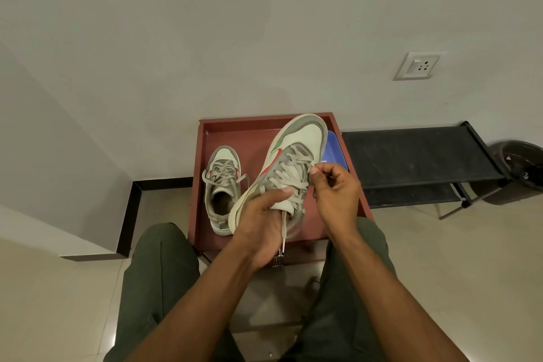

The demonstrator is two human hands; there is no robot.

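Note:
A grey-and-cream sneaker (296,141) with a red side stripe is lifted above a reddish-brown tray-top table (249,129), toe pointing away from me. My left hand (261,220) grips it from below at the heel and tongue. My right hand (335,188) pinches a beige lace (293,167) near the upper eyelets. One loose lace end hangs down under the heel. The matching second sneaker (221,185) lies on the tray at the left, laces loose.
A blue flat object (335,153) lies in the tray behind the held shoe. A black low shoe rack (417,156) stands to the right, with a dark bin (520,167) beyond it. A wall socket (417,65) is above. My legs in green trousers frame the table.

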